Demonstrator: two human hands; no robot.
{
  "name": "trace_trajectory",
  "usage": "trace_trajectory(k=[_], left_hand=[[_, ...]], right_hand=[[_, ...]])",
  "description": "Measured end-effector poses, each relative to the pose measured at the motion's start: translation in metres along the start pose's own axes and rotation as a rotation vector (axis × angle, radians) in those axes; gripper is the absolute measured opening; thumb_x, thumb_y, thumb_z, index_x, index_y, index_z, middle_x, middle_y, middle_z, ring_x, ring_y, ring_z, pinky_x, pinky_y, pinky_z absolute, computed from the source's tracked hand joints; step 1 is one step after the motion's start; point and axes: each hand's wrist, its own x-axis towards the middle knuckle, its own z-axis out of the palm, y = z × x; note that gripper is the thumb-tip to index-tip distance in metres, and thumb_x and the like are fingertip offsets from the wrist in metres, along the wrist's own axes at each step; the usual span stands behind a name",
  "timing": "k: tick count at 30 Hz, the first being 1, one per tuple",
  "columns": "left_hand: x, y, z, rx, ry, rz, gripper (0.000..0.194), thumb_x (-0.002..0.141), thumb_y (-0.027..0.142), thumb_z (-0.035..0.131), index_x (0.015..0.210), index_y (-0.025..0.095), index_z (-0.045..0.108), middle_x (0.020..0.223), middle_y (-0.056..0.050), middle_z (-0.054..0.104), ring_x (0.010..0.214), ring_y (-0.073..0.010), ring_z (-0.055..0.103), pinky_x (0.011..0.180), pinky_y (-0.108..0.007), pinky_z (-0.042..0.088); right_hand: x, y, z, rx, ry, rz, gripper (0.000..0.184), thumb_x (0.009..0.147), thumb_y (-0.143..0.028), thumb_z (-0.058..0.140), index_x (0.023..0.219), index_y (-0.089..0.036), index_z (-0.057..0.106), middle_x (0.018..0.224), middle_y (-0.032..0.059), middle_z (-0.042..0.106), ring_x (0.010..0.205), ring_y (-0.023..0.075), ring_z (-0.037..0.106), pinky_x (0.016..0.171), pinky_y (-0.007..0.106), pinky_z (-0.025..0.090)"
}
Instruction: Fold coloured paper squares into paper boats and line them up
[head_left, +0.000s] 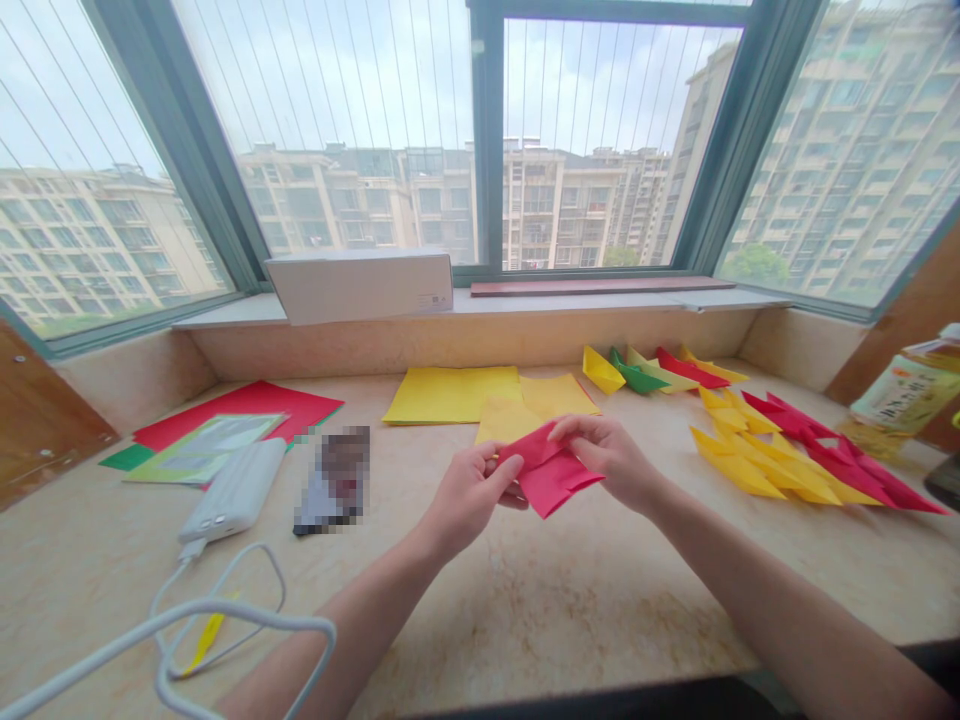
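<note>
A folded piece of red paper (pixel 551 472) is held just above the marble counter (pixel 540 600) between both hands. My left hand (pixel 471 492) pinches its left corner with thumb and fingers. My right hand (pixel 611 458) grips its upper right edge, fingers curled over the fold. Right behind the red piece lie flat yellow and orange sheets (pixel 495 398).
Folded paper boats (pixel 795 455) in yellow and red lie at the right, with more (pixel 652 372) in yellow, green and red near the wall. A bottle (pixel 904 392) stands far right. At the left are red and green sheets (pixel 240 420), a white power bank (pixel 234 492) with cable, and a blurred item (pixel 335 480). A white box (pixel 361 285) rests on the sill.
</note>
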Motion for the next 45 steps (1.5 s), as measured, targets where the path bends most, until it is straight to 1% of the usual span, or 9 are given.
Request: trace_trajectory(k=[5, 9, 14, 19, 22, 27, 33, 38, 45], left_hand=[[0.003, -0.002, -0.001, -0.020, 0.076, 0.030, 0.047, 0.079, 0.049, 0.072, 0.102, 0.009, 0.063, 0.080, -0.011, 0.076, 0.066, -0.0195, 0.073, 0.059, -0.026, 0.059], [0.004, -0.003, -0.002, -0.011, 0.073, 0.030, 0.047, 0.080, 0.050, 0.071, 0.102, 0.010, 0.061, 0.080, -0.011, 0.076, 0.066, -0.0197, 0.073, 0.059, -0.026, 0.059], [0.002, -0.002, 0.001, 0.038, 0.031, 0.006, 0.043, 0.083, 0.050, 0.067, 0.098, 0.010, 0.060, 0.079, -0.011, 0.075, 0.067, -0.0202, 0.073, 0.061, -0.028, 0.059], [-0.001, -0.006, 0.003, 0.158, -0.033, -0.017, 0.039, 0.088, 0.049, 0.060, 0.095, 0.011, 0.061, 0.084, -0.012, 0.074, 0.069, -0.0213, 0.073, 0.059, -0.027, 0.056], [-0.002, -0.009, 0.003, 0.230, -0.017, 0.025, 0.037, 0.086, 0.047, 0.064, 0.093, 0.011, 0.063, 0.079, -0.011, 0.073, 0.067, -0.0206, 0.072, 0.056, -0.026, 0.053], [-0.002, -0.011, 0.002, 0.174, -0.038, 0.076, 0.035, 0.082, 0.044, 0.070, 0.098, 0.013, 0.063, 0.086, -0.010, 0.074, 0.071, -0.0198, 0.070, 0.061, -0.027, 0.053], [-0.003, -0.009, -0.001, 0.192, -0.226, 0.029, 0.035, 0.088, 0.047, 0.063, 0.083, 0.013, 0.062, 0.064, -0.004, 0.067, 0.052, -0.0135, 0.060, 0.047, -0.020, 0.043], [-0.004, -0.007, -0.002, 0.194, -0.318, 0.003, 0.039, 0.090, 0.050, 0.059, 0.082, 0.012, 0.064, 0.064, -0.006, 0.066, 0.051, -0.0137, 0.060, 0.047, -0.020, 0.042], [-0.003, -0.010, -0.002, 0.186, -0.280, 0.014, 0.031, 0.084, 0.044, 0.068, 0.084, 0.013, 0.062, 0.066, -0.002, 0.063, 0.051, -0.0117, 0.056, 0.047, -0.020, 0.042]], right_hand=[[0.002, -0.003, 0.000, 0.357, 0.063, 0.078, 0.044, 0.079, -0.022, 0.062, 0.123, -0.027, 0.060, 0.090, 0.0008, 0.074, 0.080, 0.0159, 0.068, 0.080, 0.030, 0.051], [0.001, -0.004, 0.001, 0.244, -0.012, 0.109, 0.044, 0.087, -0.040, 0.065, 0.127, -0.023, 0.058, 0.096, 0.0051, 0.076, 0.084, 0.0191, 0.070, 0.076, 0.031, 0.053], [0.001, -0.003, 0.003, 0.100, 0.067, 0.113, 0.038, 0.077, -0.044, 0.077, 0.106, -0.019, 0.069, 0.099, 0.0082, 0.077, 0.083, 0.0205, 0.071, 0.069, 0.029, 0.054], [0.000, -0.007, 0.003, 0.067, 0.098, 0.109, 0.033, 0.075, -0.046, 0.078, 0.091, -0.018, 0.071, 0.086, 0.0064, 0.078, 0.073, 0.0194, 0.071, 0.063, 0.028, 0.053], [-0.002, -0.005, 0.005, 0.004, 0.054, 0.094, 0.031, 0.076, -0.046, 0.077, 0.088, -0.018, 0.070, 0.083, 0.0056, 0.077, 0.071, 0.0197, 0.071, 0.061, 0.028, 0.053], [-0.007, 0.001, 0.012, -0.046, -0.021, 0.055, 0.030, 0.079, -0.046, 0.075, 0.090, -0.019, 0.070, 0.083, 0.0068, 0.077, 0.074, 0.0227, 0.072, 0.061, 0.030, 0.055], [-0.011, -0.006, 0.014, -0.204, 0.022, -0.054, 0.024, 0.086, -0.044, 0.067, 0.086, -0.020, 0.071, 0.078, 0.0054, 0.076, 0.067, 0.0198, 0.069, 0.056, 0.028, 0.050], [-0.014, -0.011, 0.014, -0.353, 0.054, -0.190, 0.024, 0.088, -0.040, 0.065, 0.077, -0.020, 0.072, 0.075, 0.0042, 0.074, 0.070, 0.0197, 0.066, 0.063, 0.029, 0.049], [-0.014, -0.012, 0.013, -0.366, 0.045, -0.194, 0.035, 0.093, -0.043, 0.057, 0.069, -0.019, 0.066, 0.064, 0.0015, 0.065, 0.061, 0.0163, 0.056, 0.058, 0.027, 0.042]])
